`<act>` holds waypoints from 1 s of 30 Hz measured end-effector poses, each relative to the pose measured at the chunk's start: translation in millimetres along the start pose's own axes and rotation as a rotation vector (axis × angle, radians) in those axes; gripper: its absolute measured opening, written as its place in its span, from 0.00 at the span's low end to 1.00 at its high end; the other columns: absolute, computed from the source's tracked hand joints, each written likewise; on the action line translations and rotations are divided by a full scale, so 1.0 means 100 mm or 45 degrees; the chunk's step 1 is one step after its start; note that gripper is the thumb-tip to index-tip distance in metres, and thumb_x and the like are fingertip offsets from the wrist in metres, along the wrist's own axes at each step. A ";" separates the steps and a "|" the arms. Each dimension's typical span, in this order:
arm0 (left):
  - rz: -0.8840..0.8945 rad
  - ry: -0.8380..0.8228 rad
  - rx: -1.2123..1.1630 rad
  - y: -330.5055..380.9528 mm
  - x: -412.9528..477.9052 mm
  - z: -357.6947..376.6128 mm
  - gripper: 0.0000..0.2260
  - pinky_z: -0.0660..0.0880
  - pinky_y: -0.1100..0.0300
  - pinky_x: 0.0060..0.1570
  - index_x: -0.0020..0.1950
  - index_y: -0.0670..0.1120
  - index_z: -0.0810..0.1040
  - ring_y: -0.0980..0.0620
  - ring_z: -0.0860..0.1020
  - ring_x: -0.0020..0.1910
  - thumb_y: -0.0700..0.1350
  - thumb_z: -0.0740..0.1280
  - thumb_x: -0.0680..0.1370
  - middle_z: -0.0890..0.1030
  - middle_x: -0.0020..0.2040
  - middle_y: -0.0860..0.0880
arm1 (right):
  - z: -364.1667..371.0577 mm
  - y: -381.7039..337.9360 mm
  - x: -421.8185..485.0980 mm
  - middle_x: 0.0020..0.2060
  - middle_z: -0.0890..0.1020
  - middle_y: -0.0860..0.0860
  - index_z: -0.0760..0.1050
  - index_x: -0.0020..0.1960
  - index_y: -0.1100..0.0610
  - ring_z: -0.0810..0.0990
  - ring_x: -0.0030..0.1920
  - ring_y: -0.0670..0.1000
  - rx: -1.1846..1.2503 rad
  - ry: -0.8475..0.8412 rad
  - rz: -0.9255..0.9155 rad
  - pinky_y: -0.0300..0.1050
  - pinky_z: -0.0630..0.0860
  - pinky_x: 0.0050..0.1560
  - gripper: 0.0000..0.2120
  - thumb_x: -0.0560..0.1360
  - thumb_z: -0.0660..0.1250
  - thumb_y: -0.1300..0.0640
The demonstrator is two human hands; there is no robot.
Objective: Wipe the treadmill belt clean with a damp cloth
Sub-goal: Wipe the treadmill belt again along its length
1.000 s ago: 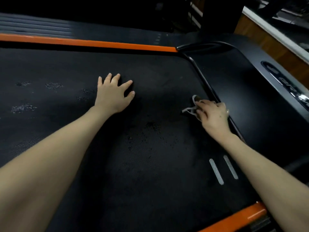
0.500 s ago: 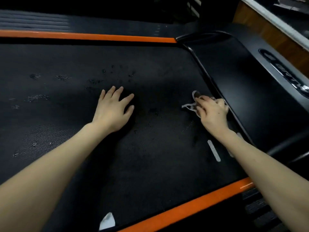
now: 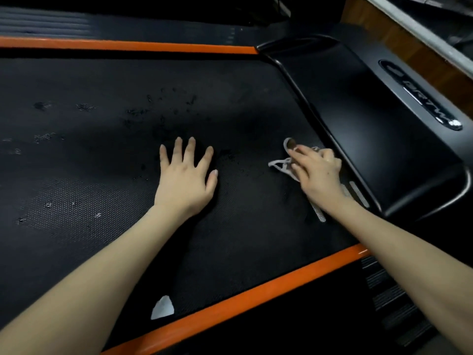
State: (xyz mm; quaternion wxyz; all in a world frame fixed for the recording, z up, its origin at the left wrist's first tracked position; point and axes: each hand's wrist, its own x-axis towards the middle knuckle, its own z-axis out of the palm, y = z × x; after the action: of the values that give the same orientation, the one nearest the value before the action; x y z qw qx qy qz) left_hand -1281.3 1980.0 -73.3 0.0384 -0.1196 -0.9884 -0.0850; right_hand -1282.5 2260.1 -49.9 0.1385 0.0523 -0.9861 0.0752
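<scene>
Pressing flat with fingers spread, the left hand (image 3: pixel 184 180) had slid nearer on the treadmill belt (image 3: pixel 230 239); the right hand (image 3: pixel 317 175) stayed beside the right hood (image 3: pixel 371 137), fingers curled on the cloth (image 3: pixel 280 166), far specks (image 3: pixel 158 103) probably still unwiped.

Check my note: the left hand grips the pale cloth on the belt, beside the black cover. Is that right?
Wrong hand. In the head view the right hand grips the pale cloth on the belt, beside the black cover; the left hand lies flat, holding nothing.
</scene>
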 end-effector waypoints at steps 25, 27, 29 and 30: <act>-0.014 -0.061 0.048 -0.03 -0.01 -0.04 0.26 0.42 0.44 0.74 0.77 0.55 0.54 0.43 0.47 0.76 0.61 0.45 0.80 0.53 0.78 0.44 | -0.34 0.56 -0.49 0.67 0.73 0.48 0.69 0.67 0.44 0.73 0.60 0.58 0.127 -0.203 -0.164 0.56 0.68 0.62 0.22 0.74 0.65 0.46; -0.017 -0.052 0.057 -0.02 -0.02 -0.04 0.26 0.42 0.44 0.74 0.77 0.55 0.53 0.43 0.47 0.76 0.61 0.45 0.80 0.52 0.78 0.44 | -0.22 0.45 -0.43 0.66 0.74 0.47 0.71 0.65 0.43 0.73 0.61 0.58 0.105 -0.107 -0.008 0.58 0.66 0.63 0.19 0.74 0.66 0.48; -0.013 -0.048 0.053 -0.02 0.00 -0.05 0.26 0.42 0.44 0.74 0.77 0.55 0.53 0.43 0.47 0.76 0.61 0.45 0.80 0.52 0.78 0.44 | -0.17 0.14 -0.47 0.62 0.78 0.48 0.77 0.61 0.46 0.74 0.55 0.60 0.098 -0.004 -0.017 0.57 0.67 0.57 0.17 0.74 0.63 0.48; -0.014 -0.051 0.046 -0.03 0.00 -0.06 0.26 0.42 0.45 0.74 0.77 0.55 0.53 0.43 0.47 0.76 0.60 0.45 0.80 0.53 0.78 0.44 | -0.17 -0.03 -0.53 0.61 0.79 0.47 0.79 0.59 0.47 0.74 0.52 0.60 0.134 0.006 -0.109 0.56 0.68 0.53 0.17 0.73 0.62 0.47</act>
State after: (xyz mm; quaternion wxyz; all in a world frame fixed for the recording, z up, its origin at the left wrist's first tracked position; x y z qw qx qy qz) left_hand -1282.0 1976.6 -67.5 0.0204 -0.1153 -0.9910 -0.0651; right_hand -1226.9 2263.8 -48.4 0.1409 0.1014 -0.9774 0.1210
